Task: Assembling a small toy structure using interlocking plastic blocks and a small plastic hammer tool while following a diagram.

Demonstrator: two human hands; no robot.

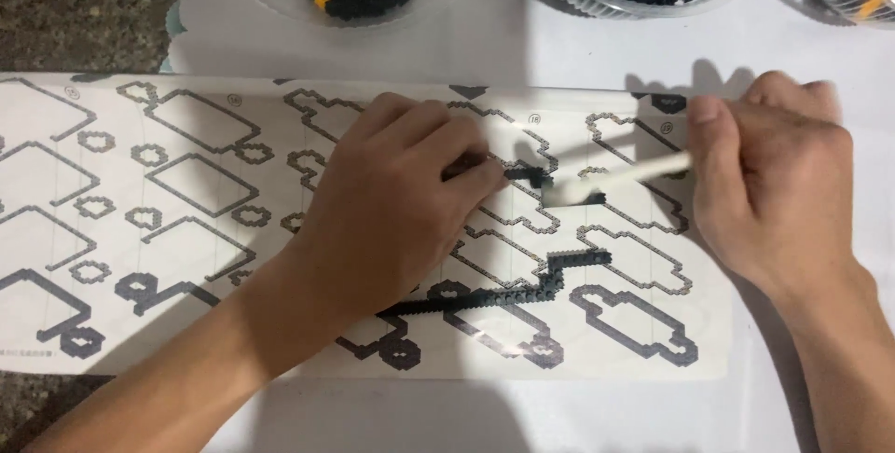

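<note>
Left hand (pixel 396 197) pressed flat on long white pattern sheet (pixel 186 229), fingertips pinching short black bead strip (pixel 524 174). Right hand (pixel 774 183) pinching thin white stick tool (pixel 615 178), tip just beside strip. Risk: hard push from tool probably breaks strip or shifts assembled black bead line (pixel 522 285) off sheet outline.

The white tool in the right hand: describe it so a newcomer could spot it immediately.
Start at the long pattern sheet printed with bead outlines. Near its upper right, the right hand pinches a slim white stick slanting down-left to the black beads. It is the only plain white, unprinted object lying over the sheet.
</note>
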